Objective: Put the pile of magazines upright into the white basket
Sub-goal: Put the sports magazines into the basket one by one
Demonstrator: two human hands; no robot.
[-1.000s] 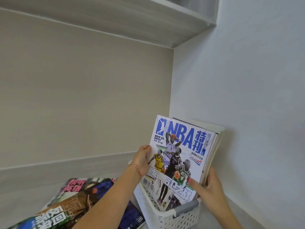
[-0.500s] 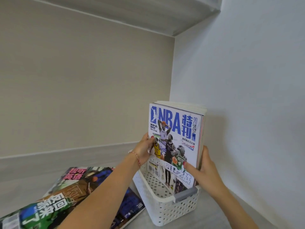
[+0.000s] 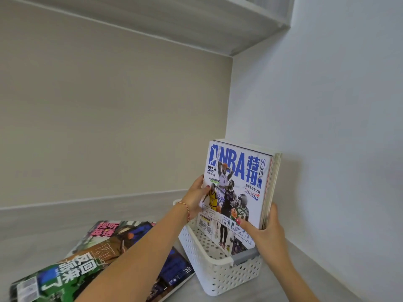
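A bundle of magazines (image 3: 237, 177), fronted by a white and blue NBA cover, stands upright with its lower end inside the white perforated basket (image 3: 220, 277). My left hand (image 3: 195, 198) grips the bundle's left edge. My right hand (image 3: 265, 232) clasps its lower right edge, thumb on the cover and fingers behind. A pile of more magazines (image 3: 91, 258) lies flat on the grey surface left of the basket, partly hidden by my left forearm.
The basket sits in the corner, close to the white side wall (image 3: 338, 149) on the right and the beige back wall (image 3: 109, 127). A shelf (image 3: 196, 20) runs overhead. A grey handle (image 3: 245, 257) is on the basket's front rim.
The bundle has been tipped from a lean to upright and now stands straight in the basket. Both hands stay on it; the view has shifted slightly.
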